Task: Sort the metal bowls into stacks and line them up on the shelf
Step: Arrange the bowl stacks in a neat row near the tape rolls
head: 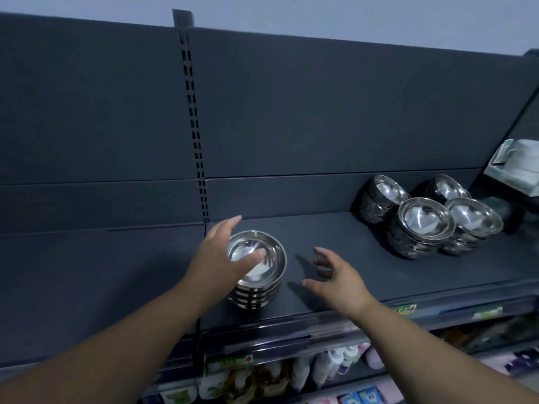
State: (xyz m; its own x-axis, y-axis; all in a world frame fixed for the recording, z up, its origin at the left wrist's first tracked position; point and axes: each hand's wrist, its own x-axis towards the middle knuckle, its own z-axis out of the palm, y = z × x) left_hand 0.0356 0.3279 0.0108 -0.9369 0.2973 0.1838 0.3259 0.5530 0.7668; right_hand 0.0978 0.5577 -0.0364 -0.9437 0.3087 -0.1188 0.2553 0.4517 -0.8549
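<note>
While the left hand (pixel 221 258) spreads over the stack of metal bowls (pixel 258 275), thumb above its mouth, the right hand (pixel 335 277) hovers just beside, fingers loosely spread, holding nothing. Both reach over a dark grey shop shelf (pixel 329 228), where the stack stands upright, mouths upward, well apart from four more stacks (pixel 423 225) at right.

Dark grey shelf (pixel 335 266). Just right of the slotted upright (pixel 194 126), bears one upright stack of steel bowls (pixel 259 275) near the front edge. Well right of the upright, four more stacks (pixel 420 228) clustered, the rear two tilted against the back panel (pixel 320 112).
</note>
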